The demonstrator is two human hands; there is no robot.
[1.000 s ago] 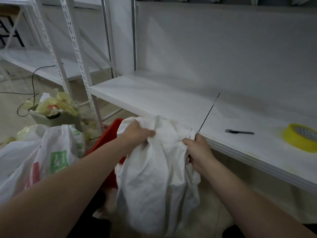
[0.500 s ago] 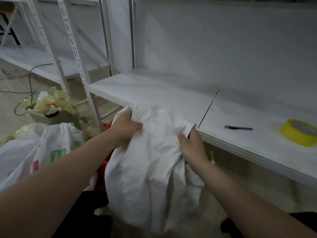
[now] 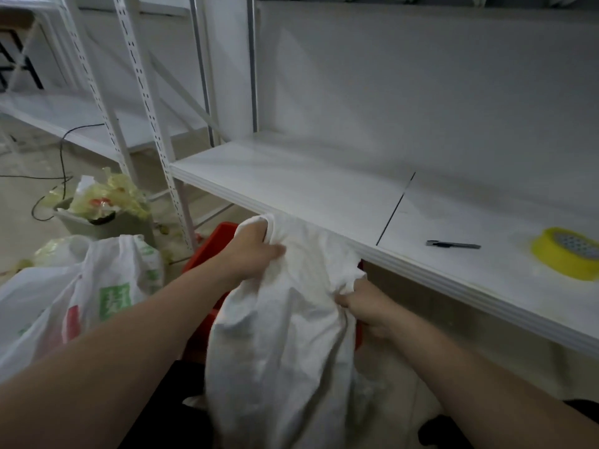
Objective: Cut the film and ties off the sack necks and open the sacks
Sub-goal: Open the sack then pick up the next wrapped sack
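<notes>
Head view: white sack [image 3: 285, 335] hangs at six o'clock, below the shelf [image 3: 291, 183] edge. Left hand [image 3: 256, 251] clenches its neck at eleven o'clock; right hand [image 3: 366, 306] pinches a fold at two. Fabric appears soft, light and crumpling, likely best gripped at the gathered mouth.

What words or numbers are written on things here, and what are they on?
Nothing can be read for sure.
plastic bag: a green printed block with white characters and a red mark, too blurred to read.
white sack: no writing shows.
yellow tape roll: no writing shows.
</notes>
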